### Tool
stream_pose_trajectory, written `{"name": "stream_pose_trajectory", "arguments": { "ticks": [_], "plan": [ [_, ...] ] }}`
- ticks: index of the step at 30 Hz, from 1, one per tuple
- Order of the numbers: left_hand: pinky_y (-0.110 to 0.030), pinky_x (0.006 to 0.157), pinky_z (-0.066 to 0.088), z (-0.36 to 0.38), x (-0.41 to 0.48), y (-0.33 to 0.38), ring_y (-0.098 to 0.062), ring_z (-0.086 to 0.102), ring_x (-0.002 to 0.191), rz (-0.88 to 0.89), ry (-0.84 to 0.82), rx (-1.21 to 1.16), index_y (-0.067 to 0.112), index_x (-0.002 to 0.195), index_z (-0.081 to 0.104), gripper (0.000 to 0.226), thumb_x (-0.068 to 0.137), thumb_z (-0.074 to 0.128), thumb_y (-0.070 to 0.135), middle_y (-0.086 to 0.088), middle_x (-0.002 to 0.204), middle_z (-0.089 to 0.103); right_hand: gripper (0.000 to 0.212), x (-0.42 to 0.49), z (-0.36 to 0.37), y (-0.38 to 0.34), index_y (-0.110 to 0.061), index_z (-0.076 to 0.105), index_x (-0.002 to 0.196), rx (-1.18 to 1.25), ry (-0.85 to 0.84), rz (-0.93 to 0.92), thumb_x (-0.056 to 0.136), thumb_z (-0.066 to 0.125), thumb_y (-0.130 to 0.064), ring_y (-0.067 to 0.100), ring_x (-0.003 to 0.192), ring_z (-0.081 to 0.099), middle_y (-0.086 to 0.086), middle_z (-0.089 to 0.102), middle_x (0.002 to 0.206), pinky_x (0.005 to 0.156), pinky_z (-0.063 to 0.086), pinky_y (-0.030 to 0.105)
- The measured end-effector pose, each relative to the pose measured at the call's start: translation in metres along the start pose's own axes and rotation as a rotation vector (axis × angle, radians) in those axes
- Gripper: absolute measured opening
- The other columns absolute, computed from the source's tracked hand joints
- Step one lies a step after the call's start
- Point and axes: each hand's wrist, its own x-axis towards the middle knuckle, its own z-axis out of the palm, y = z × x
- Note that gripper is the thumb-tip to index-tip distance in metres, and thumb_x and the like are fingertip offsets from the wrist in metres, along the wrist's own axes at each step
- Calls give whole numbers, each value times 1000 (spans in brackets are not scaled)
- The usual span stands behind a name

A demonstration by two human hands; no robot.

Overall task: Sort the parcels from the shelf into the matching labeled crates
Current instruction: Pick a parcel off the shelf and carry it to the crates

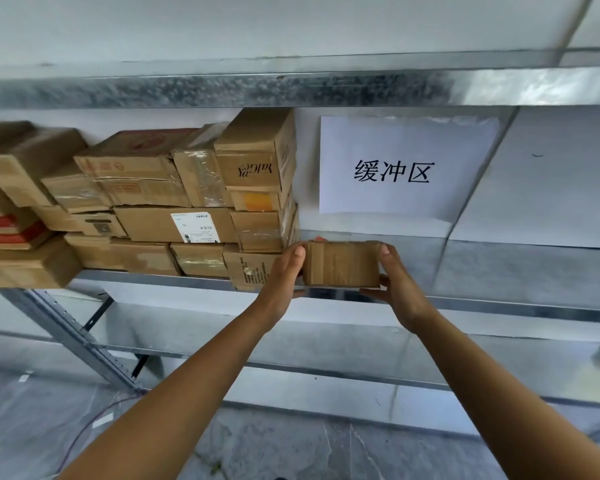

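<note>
A small brown cardboard parcel (pixel 342 264) is held at the front edge of the metal shelf (pixel 499 268), just right of the parcel stack. My left hand (pixel 286 271) grips its left end, thumb on the top corner. My right hand (pixel 394 282) grips its right end, fingers curled under its bottom edge. A stack of several taped cardboard parcels (pixel 174 209) fills the shelf's left half. No crate is in view.
A white paper sign with three printed characters (pixel 395 168) hangs on the wall behind the shelf's right half. The upper shelf beam (pixel 291 88) runs overhead. A lower shelf level (pixel 326 341) and a diagonal brace (pixel 73 334) lie below.
</note>
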Motion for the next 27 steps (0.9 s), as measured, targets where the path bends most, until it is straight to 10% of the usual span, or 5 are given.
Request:
{"name": "stream_pose_trajectory", "arguments": {
  "ticks": [4, 10, 18, 27],
  "plan": [
    [-35, 98, 45, -5, -17, -6, -17, 45, 119, 36, 6, 57, 32, 108, 41, 26, 90, 33, 49, 0, 125, 50, 23, -22, 15, -1, -20, 42, 107, 37, 51, -39, 101, 26, -35, 14, 100, 57, -3, 57, 112, 66, 50, 21],
    [-9, 60, 48, -9, -44, -8, -19, 53, 108, 60, -25, -70, 21, 95, 41, 13, 94, 50, 12, -4, 114, 57, 6, -56, 20, 0, -18, 46, 97, 58, 107, -77, 99, 40, -16, 15, 90, 59, 2, 59, 106, 64, 53, 19],
    [-16, 71, 52, 10, -62, -8, -24, 49, 117, 178, -216, -88, 24, 93, 41, 22, 87, 59, 12, -9, 120, 56, 38, -106, -6, -3, -41, 55, 114, 87, 131, -58, 87, 54, -14, 22, 108, 58, 6, 47, 134, 69, 52, 26],
    [-23, 81, 54, 95, -68, 12, -22, 53, 114, 279, -495, -28, 25, 96, 42, 22, 76, 46, 35, -7, 119, 55, 34, -176, -73, -10, -28, 50, 120, 87, 431, -62, 92, 52, -9, 20, 100, 61, 6, 53, 124, 65, 56, 28]
  ]
}}
